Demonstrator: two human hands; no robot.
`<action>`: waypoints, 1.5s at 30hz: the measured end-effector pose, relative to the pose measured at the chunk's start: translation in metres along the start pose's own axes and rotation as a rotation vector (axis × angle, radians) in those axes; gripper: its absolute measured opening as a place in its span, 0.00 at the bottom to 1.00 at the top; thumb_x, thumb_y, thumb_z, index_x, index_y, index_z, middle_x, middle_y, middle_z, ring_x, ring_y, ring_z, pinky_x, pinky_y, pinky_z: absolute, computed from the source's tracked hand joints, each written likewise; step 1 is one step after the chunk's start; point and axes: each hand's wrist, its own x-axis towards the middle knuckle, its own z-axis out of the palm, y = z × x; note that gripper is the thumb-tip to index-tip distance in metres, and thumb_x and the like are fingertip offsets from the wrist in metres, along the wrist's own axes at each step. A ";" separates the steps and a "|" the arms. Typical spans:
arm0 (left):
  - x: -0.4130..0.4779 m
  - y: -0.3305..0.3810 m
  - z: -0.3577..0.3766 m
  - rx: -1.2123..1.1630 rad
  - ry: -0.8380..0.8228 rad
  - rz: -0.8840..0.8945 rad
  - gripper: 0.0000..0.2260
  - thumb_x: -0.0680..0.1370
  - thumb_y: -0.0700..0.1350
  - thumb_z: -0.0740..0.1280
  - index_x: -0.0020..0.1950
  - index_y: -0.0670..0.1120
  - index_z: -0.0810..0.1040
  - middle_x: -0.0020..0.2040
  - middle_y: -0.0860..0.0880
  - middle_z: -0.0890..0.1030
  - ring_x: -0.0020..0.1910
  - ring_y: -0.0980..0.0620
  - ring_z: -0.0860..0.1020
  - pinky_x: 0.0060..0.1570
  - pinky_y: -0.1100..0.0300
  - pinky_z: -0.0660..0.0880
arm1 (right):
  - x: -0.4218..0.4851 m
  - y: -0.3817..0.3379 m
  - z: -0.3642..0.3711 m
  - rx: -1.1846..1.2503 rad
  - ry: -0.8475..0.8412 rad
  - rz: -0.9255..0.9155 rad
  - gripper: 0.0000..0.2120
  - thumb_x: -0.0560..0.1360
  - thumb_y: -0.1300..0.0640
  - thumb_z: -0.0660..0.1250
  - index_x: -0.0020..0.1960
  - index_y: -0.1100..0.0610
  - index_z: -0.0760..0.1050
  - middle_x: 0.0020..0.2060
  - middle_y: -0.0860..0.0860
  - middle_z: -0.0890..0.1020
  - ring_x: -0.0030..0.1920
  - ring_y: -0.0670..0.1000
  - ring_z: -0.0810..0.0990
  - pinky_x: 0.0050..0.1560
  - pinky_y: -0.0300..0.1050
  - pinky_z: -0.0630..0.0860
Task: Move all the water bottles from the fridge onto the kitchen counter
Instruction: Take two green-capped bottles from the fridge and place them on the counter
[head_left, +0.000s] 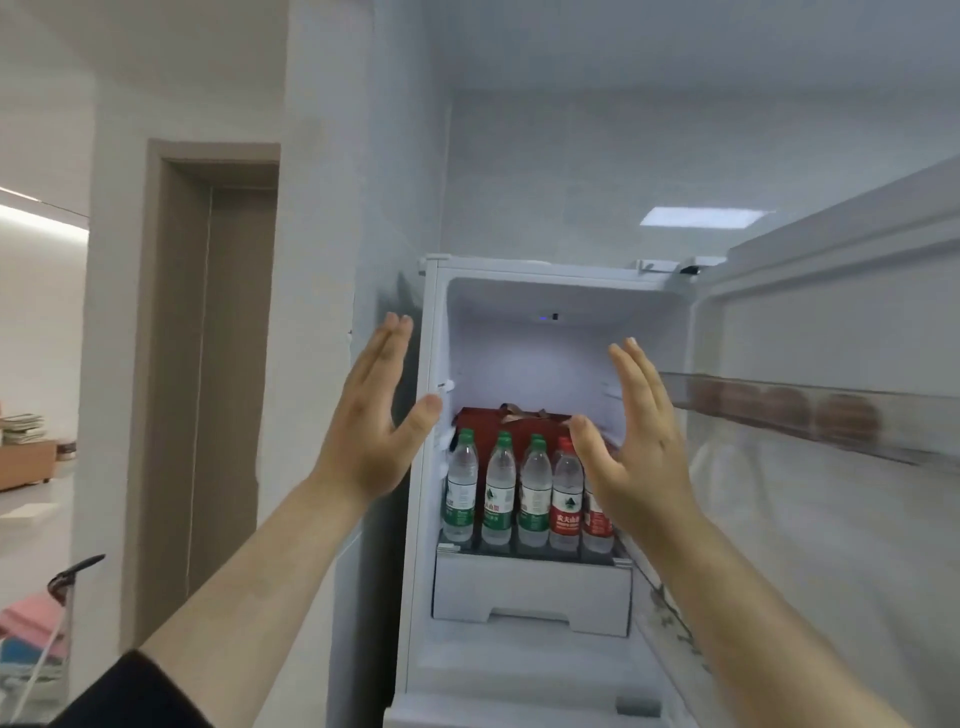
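Fridge (435, 322) open w/ bottles (524, 493) in a row on the shelf, your left hand (376, 421) & right hand (631, 447) raised flat, fingers together, empty: lower, grip one bottle mid-body.

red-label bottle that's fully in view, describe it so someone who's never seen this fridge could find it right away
Look into the open fridge, at the row of water bottles standing on the shelf above the white drawer. Counting from the left, it is the fourth bottle, just left of the right hand. The three to its left have green caps and labels; its are red.
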 end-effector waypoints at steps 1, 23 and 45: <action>0.007 -0.025 0.012 0.000 -0.019 -0.003 0.34 0.75 0.60 0.55 0.79 0.50 0.52 0.78 0.56 0.51 0.78 0.60 0.49 0.72 0.72 0.45 | 0.008 0.011 0.022 0.003 0.009 0.020 0.33 0.75 0.46 0.61 0.78 0.47 0.55 0.78 0.42 0.55 0.76 0.41 0.53 0.67 0.30 0.50; 0.053 -0.211 0.236 -0.025 -0.147 -0.133 0.31 0.78 0.58 0.52 0.79 0.52 0.46 0.78 0.57 0.46 0.79 0.58 0.45 0.76 0.60 0.41 | 0.076 0.208 0.266 0.100 -0.124 0.354 0.31 0.76 0.49 0.67 0.76 0.49 0.59 0.74 0.43 0.64 0.74 0.43 0.61 0.73 0.45 0.62; 0.011 -0.286 0.371 0.244 -0.304 -0.789 0.34 0.74 0.43 0.71 0.76 0.42 0.58 0.71 0.41 0.64 0.69 0.41 0.68 0.64 0.51 0.71 | 0.062 0.325 0.379 0.187 -0.466 0.654 0.20 0.72 0.55 0.73 0.61 0.51 0.71 0.56 0.47 0.79 0.58 0.49 0.78 0.56 0.43 0.74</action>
